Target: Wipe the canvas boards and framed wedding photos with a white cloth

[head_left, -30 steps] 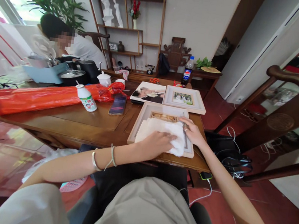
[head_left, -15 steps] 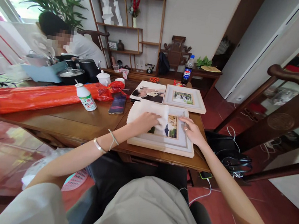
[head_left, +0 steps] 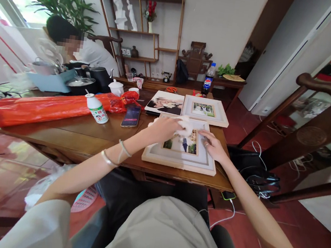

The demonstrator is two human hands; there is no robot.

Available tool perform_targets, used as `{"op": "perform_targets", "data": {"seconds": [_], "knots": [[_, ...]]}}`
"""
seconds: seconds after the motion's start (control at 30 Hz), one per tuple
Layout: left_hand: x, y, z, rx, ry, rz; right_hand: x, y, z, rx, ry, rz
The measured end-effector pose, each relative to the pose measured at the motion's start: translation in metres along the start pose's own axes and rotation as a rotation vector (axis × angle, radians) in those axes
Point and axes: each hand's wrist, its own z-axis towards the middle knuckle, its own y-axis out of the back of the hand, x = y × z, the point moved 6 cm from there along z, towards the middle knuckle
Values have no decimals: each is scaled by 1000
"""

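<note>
A pale framed photo [head_left: 179,158] lies flat at the near right corner of the wooden table [head_left: 97,135]. My left hand [head_left: 161,128] is closed on a bunched white cloth [head_left: 185,127] pressed onto the upper part of the picture. My right hand [head_left: 213,146] rests flat on the frame's right side, fingers stretched out along the glass. Two more pictures lie just behind: an unframed print [head_left: 166,103] and a second white frame [head_left: 205,110].
A phone [head_left: 131,116] and a small white bottle [head_left: 96,108] sit left of the frame, beside a long orange plastic bag [head_left: 33,108]. Another person [head_left: 77,49] sits at the far left behind kettles. A cola bottle [head_left: 208,79] stands at the back. Cables and a bag lie on the floor at right.
My left hand has swept the cloth from the frame's near edge up to its top, bunching it and uncovering the photo. My right hand has stayed on the frame's right side.
</note>
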Motion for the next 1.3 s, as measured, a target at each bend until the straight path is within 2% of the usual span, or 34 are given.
{"op": "perform_targets", "data": {"seconds": [0.1, 0.17, 0.23, 0.3, 0.4, 0.6, 0.73, 0.83, 0.97, 1.03, 1.17, 1.3], "knots": [[9, -17, 38, -95, -5, 62, 0, 0, 0, -4, 11, 1], [7, -33, 58, -85, -73, 35, 0, 0, 0, -10, 3, 3], [3, -50, 69, -37, -122, 0, -1, 0, 0, -14, -14, 5], [-2, -60, 68, 1, -136, -18, -3, 0, 0, -17, -35, -3], [-8, -60, 46, 36, -120, 4, -3, 0, -1, -27, -44, -24], [-18, -35, -29, 148, -79, 9, 4, 6, -2, -107, -61, -62], [-21, -35, -62, 77, -87, -20, 2, 13, -4, -185, -138, -110], [-10, -41, -76, -38, -78, 8, -10, 20, -7, -272, -221, -66], [19, -49, -89, -169, 63, 37, -37, 28, -16, -369, -415, 108], [29, -54, -93, -205, 116, 14, -42, 30, -22, -386, -484, 201], [32, -66, -95, -254, 159, -44, -24, 19, -35, -256, -580, 461], [28, -73, -95, -264, 167, -70, 0, 12, -50, -189, -670, 547]]}}
